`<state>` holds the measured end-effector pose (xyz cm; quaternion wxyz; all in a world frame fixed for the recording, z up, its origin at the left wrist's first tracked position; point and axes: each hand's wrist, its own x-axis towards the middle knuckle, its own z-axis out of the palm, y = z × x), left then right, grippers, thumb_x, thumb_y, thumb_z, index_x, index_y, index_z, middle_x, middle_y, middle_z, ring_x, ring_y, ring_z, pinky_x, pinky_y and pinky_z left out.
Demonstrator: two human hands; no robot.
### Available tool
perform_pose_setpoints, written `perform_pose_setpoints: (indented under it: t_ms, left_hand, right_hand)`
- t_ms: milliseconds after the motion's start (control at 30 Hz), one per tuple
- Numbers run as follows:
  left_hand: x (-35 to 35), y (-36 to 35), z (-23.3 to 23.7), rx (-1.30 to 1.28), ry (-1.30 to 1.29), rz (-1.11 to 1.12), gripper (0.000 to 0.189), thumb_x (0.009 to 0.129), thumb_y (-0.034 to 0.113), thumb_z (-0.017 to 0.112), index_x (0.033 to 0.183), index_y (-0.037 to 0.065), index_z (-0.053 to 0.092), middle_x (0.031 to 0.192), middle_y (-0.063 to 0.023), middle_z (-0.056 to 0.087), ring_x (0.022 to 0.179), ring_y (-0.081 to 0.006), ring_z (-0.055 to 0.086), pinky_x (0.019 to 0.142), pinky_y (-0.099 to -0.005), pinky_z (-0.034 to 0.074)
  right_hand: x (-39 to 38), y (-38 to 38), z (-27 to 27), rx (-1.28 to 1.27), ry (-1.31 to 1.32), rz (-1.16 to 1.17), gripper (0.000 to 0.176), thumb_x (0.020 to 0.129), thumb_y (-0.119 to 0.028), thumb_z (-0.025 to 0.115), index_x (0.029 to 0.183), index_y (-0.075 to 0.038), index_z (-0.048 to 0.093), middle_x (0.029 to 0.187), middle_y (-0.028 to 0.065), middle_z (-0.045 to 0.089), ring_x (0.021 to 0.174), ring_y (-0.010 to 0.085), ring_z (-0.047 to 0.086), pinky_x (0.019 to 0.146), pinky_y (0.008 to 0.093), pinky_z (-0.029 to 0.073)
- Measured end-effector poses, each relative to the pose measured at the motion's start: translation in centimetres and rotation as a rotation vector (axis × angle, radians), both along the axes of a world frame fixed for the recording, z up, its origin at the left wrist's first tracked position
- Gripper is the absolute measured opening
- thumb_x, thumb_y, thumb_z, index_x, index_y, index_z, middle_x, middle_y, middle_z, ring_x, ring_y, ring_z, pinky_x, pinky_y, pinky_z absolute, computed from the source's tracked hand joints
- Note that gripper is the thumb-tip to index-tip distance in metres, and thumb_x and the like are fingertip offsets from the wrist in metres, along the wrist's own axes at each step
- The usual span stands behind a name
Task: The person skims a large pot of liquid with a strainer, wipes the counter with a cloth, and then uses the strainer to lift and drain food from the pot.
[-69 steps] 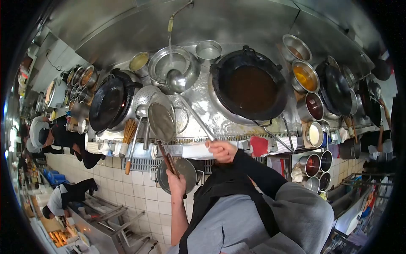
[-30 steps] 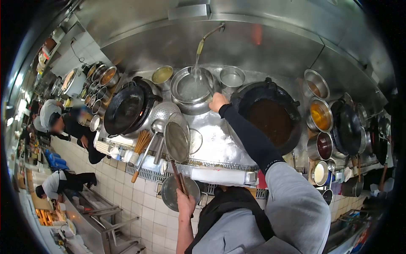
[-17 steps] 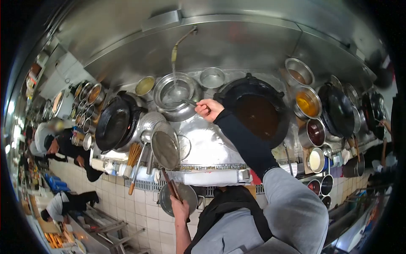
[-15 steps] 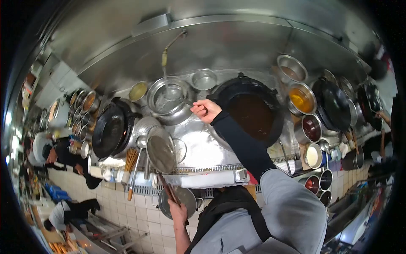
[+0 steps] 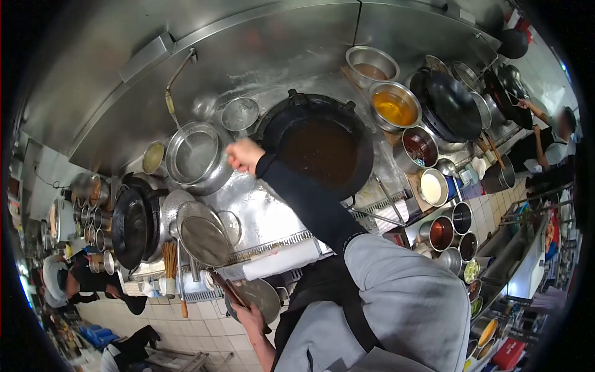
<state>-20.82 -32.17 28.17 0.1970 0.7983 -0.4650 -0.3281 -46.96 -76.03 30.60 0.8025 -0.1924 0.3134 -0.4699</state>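
Observation:
My right hand (image 5: pixel 245 155) is closed in a fist at the right rim of a steel basin (image 5: pixel 186 177), between it and a big black wok (image 5: pixel 322 149) of brown liquid. It appears to grip a ladle handle, but the ladle is mostly hidden. A faucet spout (image 5: pixel 170 93) hangs over the basin. Low at the counter front, my left hand (image 5: pixel 248 316) grips the wooden handle of a round mesh strainer (image 5: pixel 201 232), whose head lies tilted on the steel counter (image 5: pixel 266 211).
Left of the strainer sit a perforated skimmer (image 5: pixel 173 208) and an empty black wok (image 5: pixel 130 226). Bowls of orange oil (image 5: pixel 393 105), sauces and white paste (image 5: pixel 432 186) crowd the right. A person (image 5: pixel 558 133) works far right, others (image 5: pixel 68 282) at the lower left.
The view has swung right, so the stove has shifted left. My right hand has drawn back from inside the basin to its right rim. My left hand keeps hold of the strainer handle.

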Motion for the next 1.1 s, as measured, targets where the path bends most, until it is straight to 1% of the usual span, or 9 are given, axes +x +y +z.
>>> perform_pose_setpoints:
  t_ms: [133, 167, 233, 367, 433, 500, 533, 867, 1100]
  left_hand:
    - [0.4, 0.3, -0.8, -0.062, -0.022, 0.005, 0.065, 0.082, -0.001, 0.057, 0.141, -0.009, 0.033, 0.121, -0.0323, 0.058, 0.111, -0.0449, 0.058, 0.1, -0.0419, 0.044]
    - [0.7, 0.6, -1.2, -0.068, -0.026, 0.014, 0.064, 0.082, -0.001, 0.057, 0.141, -0.008, 0.033, 0.119, -0.0318, 0.059, 0.11, -0.0448, 0.059, 0.099, -0.0419, 0.044]
    - [1.5, 1.0, -2.6, -0.05, -0.052, 0.019, 0.063, 0.082, 0.0, 0.058, 0.14, -0.008, 0.033, 0.118, -0.0314, 0.06, 0.108, -0.0443, 0.06, 0.097, -0.0425, 0.046]
    - [0.3, 0.7, -0.8, 0.012, -0.067, 0.05, 0.058, 0.085, 0.003, 0.058, 0.135, -0.015, 0.033, 0.115, -0.0385, 0.06, 0.11, -0.0509, 0.06, 0.095, -0.0475, 0.048]
    - [-0.2, 0.8, -0.6, -0.065, -0.066, 0.026, 0.058, 0.085, 0.003, 0.058, 0.135, -0.016, 0.033, 0.115, -0.0389, 0.059, 0.11, -0.0511, 0.06, 0.095, -0.0479, 0.047]
    - [-0.5, 0.7, -0.2, -0.08, -0.067, 0.023, 0.059, 0.085, 0.004, 0.059, 0.135, -0.016, 0.033, 0.115, -0.0394, 0.059, 0.11, -0.0513, 0.06, 0.095, -0.0481, 0.047]
    - [-0.7, 0.6, 0.0, -0.057, -0.067, 0.035, 0.059, 0.085, 0.004, 0.059, 0.135, -0.016, 0.033, 0.116, -0.0397, 0.059, 0.111, -0.0514, 0.06, 0.095, -0.0481, 0.047]
    - [-1.3, 0.0, 1.3, 0.016, -0.11, 0.055, 0.058, 0.084, 0.008, 0.059, 0.132, -0.013, 0.034, 0.112, -0.0408, 0.06, 0.108, -0.0543, 0.059, 0.093, -0.0509, 0.048]
    - [-0.8, 0.8, 0.1, -0.05, -0.108, 0.023, 0.057, 0.085, 0.006, 0.058, 0.133, -0.013, 0.035, 0.112, -0.0395, 0.06, 0.107, -0.0539, 0.059, 0.094, -0.0502, 0.048]
  right_hand:
    - [5.3, 3.1, -0.9, -0.411, 1.06, 0.061, 0.019, 0.077, -0.012, 0.06, 0.077, 0.007, 0.065, 0.066, 0.0199, 0.064, 0.059, 0.0329, 0.066, 0.054, 0.0453, 0.051]
    - [5.7, 4.0, 0.1, -0.568, 1.314, 0.043, 0.021, 0.077, -0.013, 0.061, 0.078, 0.008, 0.067, 0.071, 0.0248, 0.067, 0.067, 0.0387, 0.069, 0.064, 0.0481, 0.055]
    - [7.4, 3.2, -1.6, -0.755, 1.491, 0.067, 0.025, 0.076, -0.017, 0.064, 0.08, 0.007, 0.07, 0.085, 0.0297, 0.068, 0.087, 0.0435, 0.069, 0.081, 0.0469, 0.055]
    - [10.1, 0.1, -2.8, -0.813, 1.671, 0.308, 0.024, 0.081, -0.02, 0.064, 0.087, 0.0, 0.076, 0.097, 0.0249, 0.072, 0.097, 0.0376, 0.07, 0.082, 0.0459, 0.055]
    - [10.3, -2.9, -4.7, -0.327, 0.949, 0.402, 0.011, 0.085, -0.011, 0.058, 0.079, -0.003, 0.062, 0.079, 0.0156, 0.062, 0.075, 0.0262, 0.062, 0.062, 0.0372, 0.047]
    - [9.9, -4.2, -4.4, 0.139, 0.211, 0.432, 0.019, 0.088, -0.001, 0.053, 0.07, -0.006, 0.049, 0.06, 0.0064, 0.052, 0.054, 0.0148, 0.054, 0.041, 0.0285, 0.04]
    - [10.4, -4.2, -4.5, 0.255, 0.064, 0.347, 0.026, 0.09, -0.003, 0.048, 0.071, -0.014, 0.036, 0.062, -0.0004, 0.039, 0.045, 0.0071, 0.038, 0.036, 0.0218, 0.023]
    - [2.1, 1.4, -0.2, 0.11, -0.405, 0.096, 0.015, 0.096, -0.012, 0.054, 0.084, -0.009, 0.046, 0.069, -0.0011, 0.047, 0.049, 0.004, 0.038, 0.038, 0.0203, 0.025]
    - [-4.3, -0.1, 2.9, 0.054, -0.842, -0.077, 0.034, 0.104, -0.028, 0.048, 0.107, 0.005, 0.051, 0.072, -0.0014, 0.047, 0.047, 0.0036, 0.038, 0.036, 0.0206, 0.024]
